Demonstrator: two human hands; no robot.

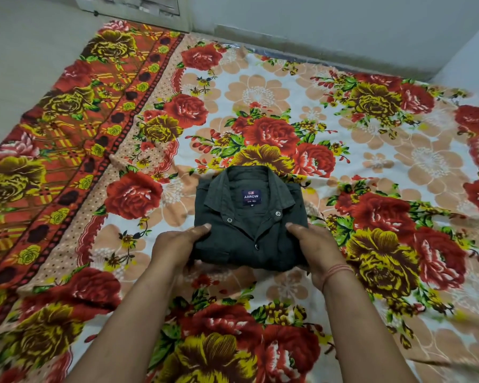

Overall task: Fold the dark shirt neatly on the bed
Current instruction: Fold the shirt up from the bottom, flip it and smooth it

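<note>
One dark shirt (249, 233) lies folded into a compact rectangle on the bed, just below the centre of the view, with the collar toward 12 o'clock. Inside the collar there is one blue label (251, 197) reading "ARROW", and three metal snaps (278, 213) are visible on the front.

The left hand (174, 247) grasps the shirt edge at 8 o'clock and the right hand (315, 247) at 4 o'clock, thumbs on top, the other fingers hidden under the cloth. One thread bracelet (336, 272) is on the right wrist.

A floral bedsheet (371, 161) covers the bed around the shirt. A pale wall (343, 29) stands at 12 o'clock.
</note>
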